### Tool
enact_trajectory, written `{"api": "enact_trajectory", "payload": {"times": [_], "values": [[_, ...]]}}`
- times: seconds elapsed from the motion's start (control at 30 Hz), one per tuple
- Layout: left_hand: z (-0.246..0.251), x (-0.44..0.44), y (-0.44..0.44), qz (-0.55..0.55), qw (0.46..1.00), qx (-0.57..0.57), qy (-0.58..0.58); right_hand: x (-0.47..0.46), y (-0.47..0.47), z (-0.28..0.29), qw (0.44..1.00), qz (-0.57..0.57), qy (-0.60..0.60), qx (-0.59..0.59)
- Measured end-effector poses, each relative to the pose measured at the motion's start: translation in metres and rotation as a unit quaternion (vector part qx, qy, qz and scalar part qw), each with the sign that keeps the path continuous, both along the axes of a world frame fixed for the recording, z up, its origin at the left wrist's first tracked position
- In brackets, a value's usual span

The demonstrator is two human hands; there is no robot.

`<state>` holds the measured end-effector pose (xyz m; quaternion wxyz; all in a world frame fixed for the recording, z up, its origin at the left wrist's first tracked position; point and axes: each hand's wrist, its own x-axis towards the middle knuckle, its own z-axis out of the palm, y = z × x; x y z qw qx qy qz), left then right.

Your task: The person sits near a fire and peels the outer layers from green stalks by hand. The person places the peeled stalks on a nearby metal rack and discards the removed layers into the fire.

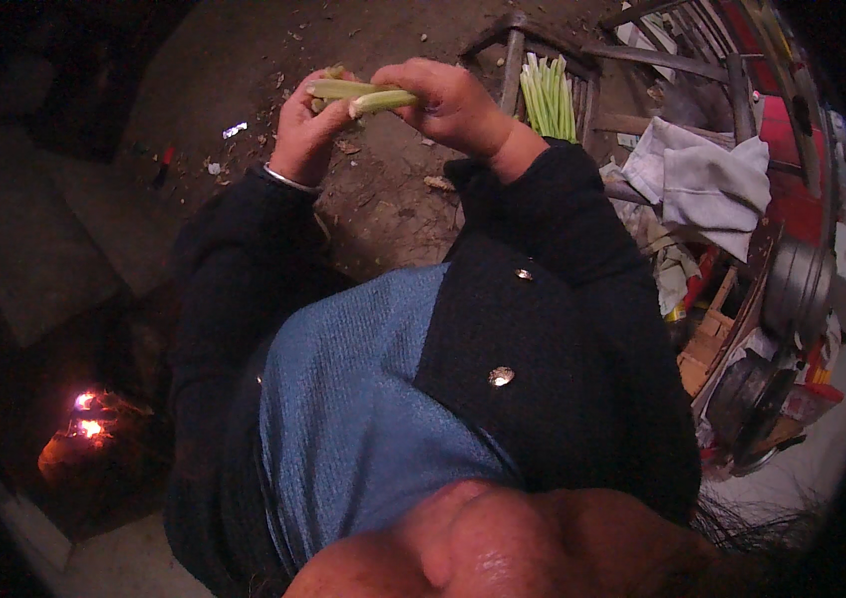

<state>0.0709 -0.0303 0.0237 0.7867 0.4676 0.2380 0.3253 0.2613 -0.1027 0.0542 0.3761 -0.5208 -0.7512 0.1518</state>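
My left hand (305,128), with a pale bangle at the wrist, grips short green vegetable stalks (344,89) between thumb and fingers. From the other side my right hand (447,101) holds the right end of the same stalks, its fingers curled around them. One stalk's cut end points toward me. Both hands are raised over the dirt floor, out in front of my body. Beyond my right wrist, a bunch of long pale-green stalks (545,97) lies side by side on a slatted wooden seat (513,71).
Low on the left, a fire (88,427) burns in a dark hearth. Grey cloths (714,176) hang over a wooden frame (662,60) on the right. Below them are dark pans (744,396) and a lidded metal pot (797,288). Scraps litter the dirt floor (393,217).
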Motion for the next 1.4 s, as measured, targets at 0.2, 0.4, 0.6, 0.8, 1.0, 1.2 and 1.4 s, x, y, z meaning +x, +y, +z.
{"api": "enact_trajectory", "payload": {"times": [0.2, 0.4, 0.6, 0.8, 1.0, 1.2, 1.4], "values": [[0.011, -0.012, 0.015, -0.019, 0.999, -0.005, 0.032, 0.010, -0.003, 0.006, 0.992, -0.041, -0.108, 0.051], [0.017, -0.017, 0.015, -0.029, 0.991, -0.016, 0.128, 0.013, -0.004, 0.011, 0.982, -0.053, -0.167, 0.076], [0.015, -0.021, 0.021, -0.074, 0.982, 0.033, 0.171, 0.014, -0.003, 0.010, 0.975, -0.036, -0.197, 0.097], [0.010, -0.022, 0.019, -0.079, 0.977, 0.010, 0.199, 0.015, -0.002, 0.010, 0.973, -0.020, -0.194, 0.122], [0.009, -0.022, 0.021, -0.079, 0.980, 0.020, 0.180, 0.014, -0.003, 0.011, 0.978, -0.020, -0.175, 0.108], [0.008, -0.022, 0.017, -0.050, 0.987, -0.002, 0.151, 0.010, -0.004, 0.011, 0.988, -0.011, -0.128, 0.084], [0.007, -0.021, 0.015, -0.038, 0.988, -0.024, 0.147, 0.008, -0.003, 0.009, 0.993, -0.005, -0.093, 0.071]]}}
